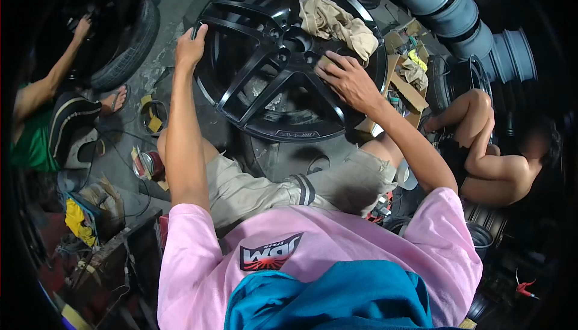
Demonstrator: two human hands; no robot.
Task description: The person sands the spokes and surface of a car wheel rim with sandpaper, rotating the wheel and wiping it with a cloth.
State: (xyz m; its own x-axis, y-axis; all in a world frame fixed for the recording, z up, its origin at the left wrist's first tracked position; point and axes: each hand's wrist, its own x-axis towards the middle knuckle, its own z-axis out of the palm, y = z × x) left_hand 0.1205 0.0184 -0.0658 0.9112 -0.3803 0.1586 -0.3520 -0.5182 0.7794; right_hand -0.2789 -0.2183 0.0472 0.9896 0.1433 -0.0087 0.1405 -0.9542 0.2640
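In front of me lies a black alloy wheel rim (241,44) with wide spokes, tilted up before my knees. My left hand (191,47) is closed around its outer edge on the left side. My right hand (346,80), slightly blurred, presses a small yellowish pad (324,63) onto a spoke just right of the hub. The pad is mostly covered by the fingers, so its exact kind is unclear. A crumpled beige cloth (337,24) is draped over the upper right of the rim, just beyond my right hand.
Silver wheel rims (454,14) are stacked at the upper right. An open cardboard box (409,92) of rags stands right of the wheel. Two people sit nearby, one (36,113) at left by a tire (129,53), one (500,161) at right. A tin can (147,164) is at left.
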